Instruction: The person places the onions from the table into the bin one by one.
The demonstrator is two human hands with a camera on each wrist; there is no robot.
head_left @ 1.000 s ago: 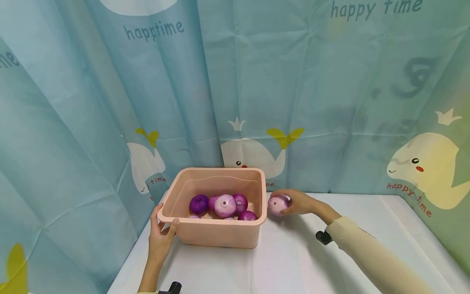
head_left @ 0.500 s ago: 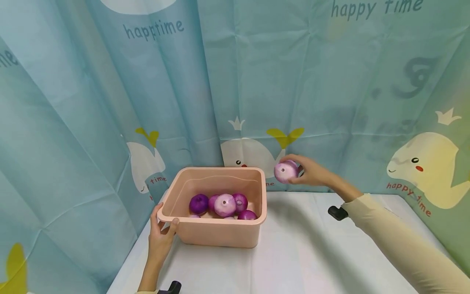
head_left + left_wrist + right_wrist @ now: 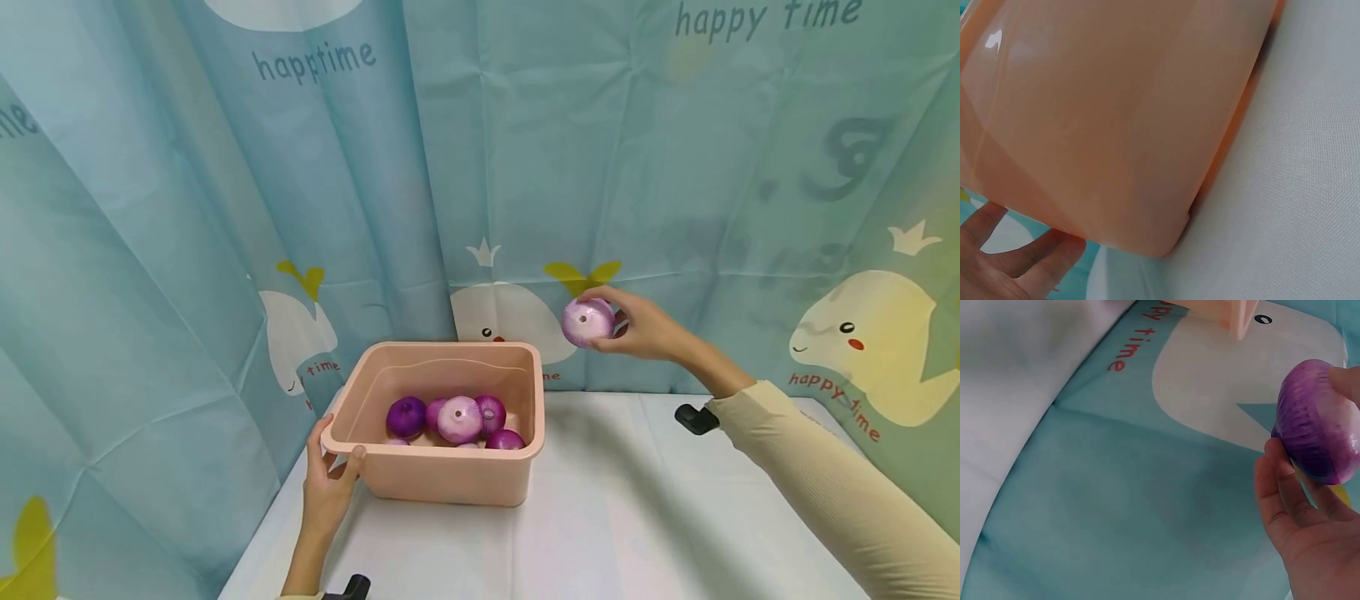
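Observation:
A pink plastic tub stands on the white table and holds several purple onions. My left hand grips the tub's near left corner, thumb over the rim; in the left wrist view the tub wall fills the frame with my fingers below it. My right hand holds a pale purple onion in the air, above and to the right of the tub's far right corner. The right wrist view shows that onion pinched between the fingertips.
A blue curtain printed with whales hangs close behind the table and wraps round the left side. The white tablecloth stretches to the right of the tub. A black wrist mount sits under my right forearm.
My right hand picked the pale onion up off the table beside the tub and raised it up and slightly right. The left hand and the tub stayed put.

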